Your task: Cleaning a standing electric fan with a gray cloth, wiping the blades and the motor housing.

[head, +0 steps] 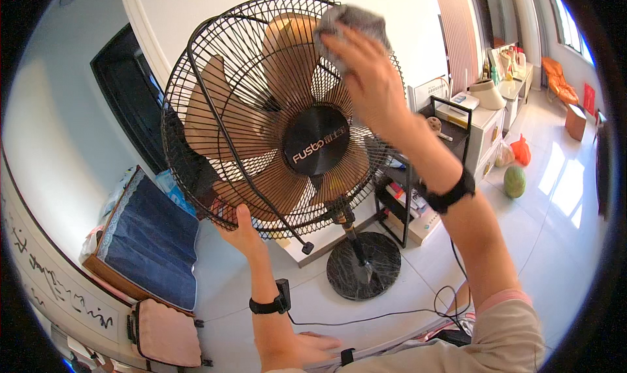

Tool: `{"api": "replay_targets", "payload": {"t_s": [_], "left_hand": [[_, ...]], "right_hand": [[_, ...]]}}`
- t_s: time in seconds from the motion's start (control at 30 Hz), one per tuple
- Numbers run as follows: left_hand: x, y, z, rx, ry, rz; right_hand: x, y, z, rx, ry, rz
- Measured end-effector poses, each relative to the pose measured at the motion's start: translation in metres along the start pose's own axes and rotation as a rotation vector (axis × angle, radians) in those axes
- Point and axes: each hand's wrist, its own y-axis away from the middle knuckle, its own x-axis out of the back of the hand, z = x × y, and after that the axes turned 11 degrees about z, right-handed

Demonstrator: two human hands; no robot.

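Note:
A pedestal fan stands before me, its black wire guard point(235, 35) over brown translucent blades point(289, 69). The round centre cap point(316, 140) bears writing. My right hand point(374, 79) presses a grey cloth point(365, 23) to the upper right of the guard; hand and cloth are slightly blurred. At the lower left, my left hand point(245, 236) grips the guard's rim, thumb in front. A black cord or bar point(215, 106) crosses the guard and ends in a small block. Below, the pole point(356, 245) rises from a round black marble-patterned base point(343, 275).
A black shelf rack point(407, 197) stands behind the fan, beside a white cabinet point(482, 133). A black cable point(372, 319) runs across the tiled floor. A watermelon point(514, 182) lies at right; a blue-covered box point(152, 241) and a pink suitcase point(166, 331) are at left.

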Motion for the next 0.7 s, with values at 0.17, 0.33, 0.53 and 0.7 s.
{"api": "replay_targets", "payload": {"t_s": [0.17, 0.33, 0.53, 0.7], "left_hand": [[-0.004, 0.0, 0.002, -0.016, -0.004, -0.008], [0.003, -0.004, -0.008, -0.1, -0.067, -0.011], [0.0, 0.002, 0.0, -0.015, -0.011, -0.01], [-0.001, 0.001, 0.002, -0.062, -0.039, -0.023]], "right_hand": [[0.026, 0.054, -0.042, -0.013, -0.093, -0.103], [0.041, 0.05, -0.029, -0.019, -0.262, -0.004], [0.005, -0.028, 0.015, -0.056, 0.064, 0.139], [0.003, -0.009, -0.007, -0.092, -0.115, 0.051]]}}
